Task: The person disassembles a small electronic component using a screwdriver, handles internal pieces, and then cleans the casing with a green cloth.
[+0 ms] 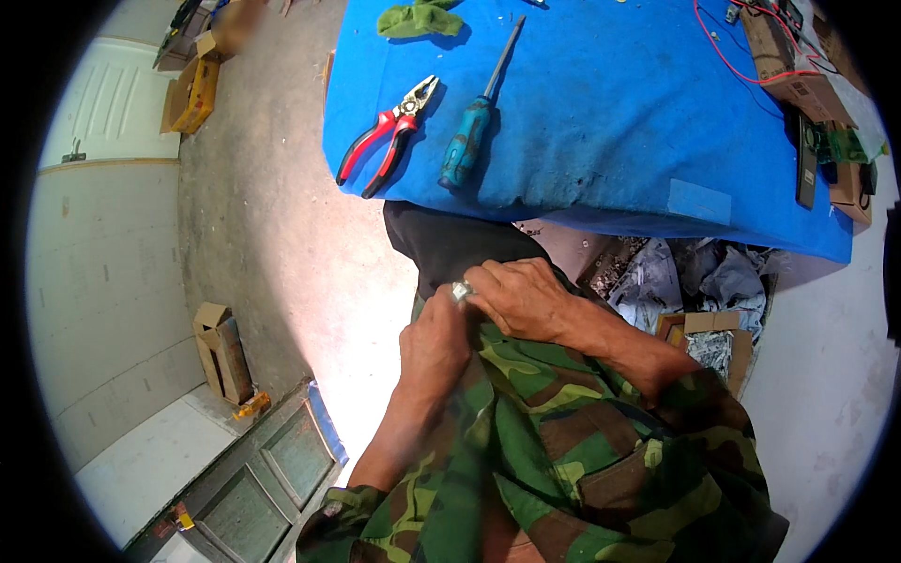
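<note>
My left hand [435, 340] and my right hand [522, 298] meet in front of my body, over my lap. Between their fingertips is a small shiny silver-coloured piece [460, 291], pinched from both sides; its kind is too small to make out. Just beyond the hands stands the blue-covered table [601, 122]. Near its front left edge lie combination pliers [406, 109] with red and black handles, their jaws pointing away from me. A screwdriver [466, 141] with a worn teal handle rests to the right of them, its shaft also pointing away.
A green cloth or glove [419, 21] lies at the table's far left. Cardboard [788, 70], a red wire [727, 70] and a dark handheld device [806, 161] sit at the right. Beneath the table are plastic bags [648, 281]. A narrow carton [223, 355] stands on the left.
</note>
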A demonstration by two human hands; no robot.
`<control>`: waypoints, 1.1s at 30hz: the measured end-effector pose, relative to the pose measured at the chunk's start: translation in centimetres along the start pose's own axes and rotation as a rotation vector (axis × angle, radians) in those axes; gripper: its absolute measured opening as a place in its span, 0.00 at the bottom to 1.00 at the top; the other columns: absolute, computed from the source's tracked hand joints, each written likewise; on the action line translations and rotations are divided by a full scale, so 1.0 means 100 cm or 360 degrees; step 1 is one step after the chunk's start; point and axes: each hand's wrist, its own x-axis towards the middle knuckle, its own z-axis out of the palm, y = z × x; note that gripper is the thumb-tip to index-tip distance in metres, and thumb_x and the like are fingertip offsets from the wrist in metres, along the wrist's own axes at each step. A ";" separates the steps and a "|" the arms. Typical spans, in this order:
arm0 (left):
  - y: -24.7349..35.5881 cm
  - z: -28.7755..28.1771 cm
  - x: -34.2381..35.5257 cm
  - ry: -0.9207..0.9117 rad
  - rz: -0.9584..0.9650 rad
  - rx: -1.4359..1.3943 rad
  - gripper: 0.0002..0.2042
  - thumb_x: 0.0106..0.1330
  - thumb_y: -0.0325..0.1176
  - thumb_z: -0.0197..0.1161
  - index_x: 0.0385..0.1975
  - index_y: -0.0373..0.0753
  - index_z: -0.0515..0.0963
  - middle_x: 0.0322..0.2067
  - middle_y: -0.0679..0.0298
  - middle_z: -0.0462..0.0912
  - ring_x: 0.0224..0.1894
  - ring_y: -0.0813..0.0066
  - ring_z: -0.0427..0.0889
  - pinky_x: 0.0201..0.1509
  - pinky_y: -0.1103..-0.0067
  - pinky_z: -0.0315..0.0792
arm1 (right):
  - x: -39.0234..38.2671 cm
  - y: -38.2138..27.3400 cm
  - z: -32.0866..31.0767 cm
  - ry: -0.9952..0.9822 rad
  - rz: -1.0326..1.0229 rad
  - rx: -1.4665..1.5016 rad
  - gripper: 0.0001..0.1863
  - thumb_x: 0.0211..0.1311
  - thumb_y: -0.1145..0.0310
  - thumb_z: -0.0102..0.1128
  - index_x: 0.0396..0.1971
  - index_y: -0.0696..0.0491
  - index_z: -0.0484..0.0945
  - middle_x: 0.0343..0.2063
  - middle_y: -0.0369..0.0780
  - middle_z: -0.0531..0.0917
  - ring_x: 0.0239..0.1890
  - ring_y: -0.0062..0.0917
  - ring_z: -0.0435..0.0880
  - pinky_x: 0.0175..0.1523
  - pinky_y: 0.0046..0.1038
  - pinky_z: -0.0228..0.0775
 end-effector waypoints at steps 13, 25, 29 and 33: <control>0.002 0.019 -0.013 0.0206 -0.0084 -0.0162 0.10 0.75 0.24 0.57 0.54 0.37 0.73 0.34 0.42 0.82 0.34 0.37 0.85 0.34 0.57 0.77 | -0.004 -0.002 0.010 0.0120 -0.0023 -0.0059 0.12 0.67 0.63 0.65 0.39 0.53 0.73 0.30 0.44 0.81 0.34 0.45 0.86 0.37 0.46 0.76; 0.002 0.041 -0.012 0.0372 -0.0129 -0.0330 0.14 0.75 0.28 0.57 0.58 0.38 0.72 0.38 0.39 0.83 0.39 0.33 0.83 0.39 0.49 0.75 | -0.005 -0.002 0.018 0.0285 -0.0025 -0.0144 0.11 0.66 0.64 0.65 0.37 0.54 0.73 0.27 0.43 0.78 0.29 0.42 0.85 0.34 0.42 0.78; 0.003 0.045 -0.012 0.0319 -0.0276 -0.0433 0.14 0.76 0.29 0.56 0.58 0.36 0.72 0.39 0.38 0.83 0.40 0.31 0.82 0.40 0.49 0.75 | -0.004 -0.002 0.020 0.0350 -0.0026 -0.0153 0.11 0.66 0.65 0.65 0.36 0.54 0.73 0.26 0.43 0.78 0.28 0.41 0.85 0.33 0.41 0.78; 0.008 0.045 -0.008 0.0360 -0.0274 -0.0411 0.13 0.77 0.31 0.54 0.58 0.36 0.71 0.38 0.37 0.83 0.40 0.30 0.82 0.39 0.49 0.74 | -0.002 -0.003 0.021 0.0405 0.0001 -0.0175 0.11 0.65 0.64 0.65 0.36 0.53 0.73 0.25 0.43 0.78 0.27 0.41 0.85 0.33 0.40 0.78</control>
